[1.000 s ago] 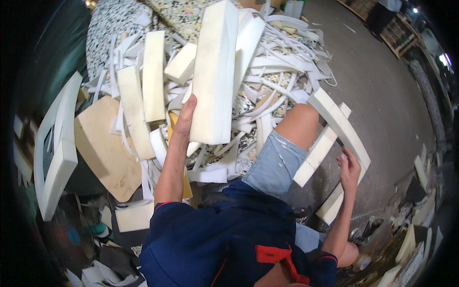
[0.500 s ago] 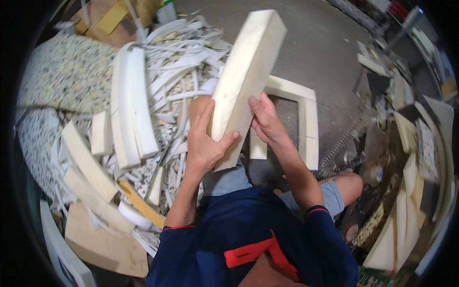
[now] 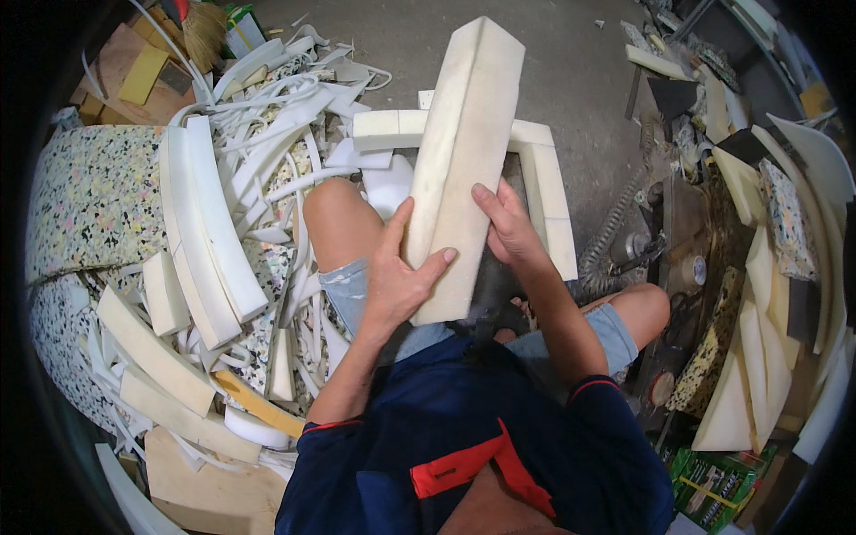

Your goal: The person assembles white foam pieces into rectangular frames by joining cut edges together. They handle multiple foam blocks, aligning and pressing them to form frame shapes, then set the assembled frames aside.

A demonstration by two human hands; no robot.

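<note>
A long cream foam block [image 3: 473, 178] is held up in front of me, its far end tilted slightly right. My left hand [image 3: 401, 272] grips its left side near the lower end, thumb across the front face. On the block's right edge rests my right hand [image 3: 510, 223], thumb on the face and fingers behind, mostly hidden. Beyond the block, on the floor, lies an angular frame of cream foam pieces [image 3: 546, 183], partly covered by the block.
White foam offcuts [image 3: 285, 134] heap up on my left, with curved foam strips [image 3: 209, 223] and speckled foam slabs [image 3: 98, 196] beside them. At right are a coiled hose [image 3: 615, 236] and more foam scraps [image 3: 744, 374]. A broom [image 3: 205, 36] stands at the far left.
The block has turned so that its broad face shows more, and it stands a little more upright. My view has shifted, uncovering more of the foam frame. Both hands keep their grip.
</note>
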